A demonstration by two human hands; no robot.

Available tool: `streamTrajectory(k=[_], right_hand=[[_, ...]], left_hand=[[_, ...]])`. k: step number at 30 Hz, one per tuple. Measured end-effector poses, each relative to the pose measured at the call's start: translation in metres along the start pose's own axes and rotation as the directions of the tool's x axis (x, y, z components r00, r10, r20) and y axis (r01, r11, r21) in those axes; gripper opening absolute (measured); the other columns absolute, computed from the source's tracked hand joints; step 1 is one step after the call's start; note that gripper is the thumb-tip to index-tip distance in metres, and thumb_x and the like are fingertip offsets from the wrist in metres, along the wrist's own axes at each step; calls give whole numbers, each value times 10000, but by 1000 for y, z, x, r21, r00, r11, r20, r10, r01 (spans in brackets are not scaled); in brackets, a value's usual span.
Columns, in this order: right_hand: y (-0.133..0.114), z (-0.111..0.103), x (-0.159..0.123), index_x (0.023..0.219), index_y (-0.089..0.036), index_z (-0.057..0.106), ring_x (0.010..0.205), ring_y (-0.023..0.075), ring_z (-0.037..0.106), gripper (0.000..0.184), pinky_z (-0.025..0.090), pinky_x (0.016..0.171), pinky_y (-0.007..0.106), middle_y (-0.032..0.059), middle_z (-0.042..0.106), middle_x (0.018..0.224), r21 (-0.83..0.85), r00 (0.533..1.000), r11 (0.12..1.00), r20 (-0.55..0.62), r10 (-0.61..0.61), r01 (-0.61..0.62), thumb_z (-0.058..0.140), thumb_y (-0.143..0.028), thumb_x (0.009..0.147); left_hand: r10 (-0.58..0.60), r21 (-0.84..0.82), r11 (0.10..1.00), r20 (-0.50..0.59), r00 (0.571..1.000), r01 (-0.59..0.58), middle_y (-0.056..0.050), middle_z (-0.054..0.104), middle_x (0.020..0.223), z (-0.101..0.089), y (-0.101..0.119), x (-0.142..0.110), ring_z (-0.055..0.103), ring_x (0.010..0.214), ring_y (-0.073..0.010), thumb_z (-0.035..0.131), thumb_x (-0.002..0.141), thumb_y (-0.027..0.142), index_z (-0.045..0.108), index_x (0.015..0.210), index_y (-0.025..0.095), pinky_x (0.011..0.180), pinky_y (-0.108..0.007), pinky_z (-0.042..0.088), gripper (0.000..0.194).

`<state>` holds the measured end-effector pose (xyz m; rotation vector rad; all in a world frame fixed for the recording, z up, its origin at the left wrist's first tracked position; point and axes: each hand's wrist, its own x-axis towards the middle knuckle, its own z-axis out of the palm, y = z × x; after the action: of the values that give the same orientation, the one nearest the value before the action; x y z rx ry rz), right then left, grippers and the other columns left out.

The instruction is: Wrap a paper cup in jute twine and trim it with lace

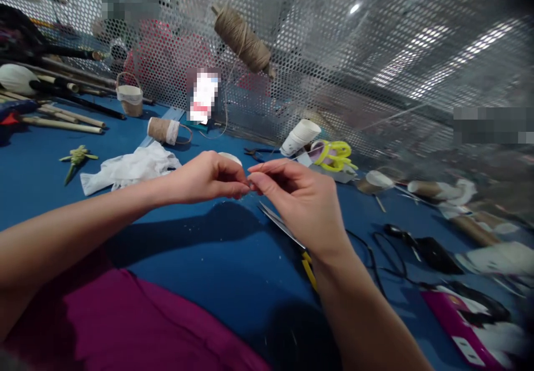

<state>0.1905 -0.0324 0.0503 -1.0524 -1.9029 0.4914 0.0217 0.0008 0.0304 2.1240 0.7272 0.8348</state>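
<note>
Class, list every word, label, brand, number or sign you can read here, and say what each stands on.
None can be read.
Bright screen: blurred into blocks, unreadable.
Stacked white cups: small dark marks, too small and blurred to read.

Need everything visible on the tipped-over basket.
The tipped basket is small and cup-shaped, its body wrapped in brown cord, with a white lace-like band at the rim and a thin looped handle. It lies on its side on the blue table, rim to the right, behind the white cloth. Neither hand touches it; its inside is hidden.
</note>
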Motion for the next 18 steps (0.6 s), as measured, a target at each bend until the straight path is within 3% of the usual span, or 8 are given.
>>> streamTrajectory(k=[18], right_hand=[[-4,-2,2,786,-183,661,683,137,637,55,525,655,269,6,690,773,-108,1000,994,-2,-27,26,608,-186,774]], left_hand=[[-4,20,1000,-35,999,5,5,592,599,4,6,-2,519,552,-78,540,768,218,631,716,99,500,-175,396,159]])
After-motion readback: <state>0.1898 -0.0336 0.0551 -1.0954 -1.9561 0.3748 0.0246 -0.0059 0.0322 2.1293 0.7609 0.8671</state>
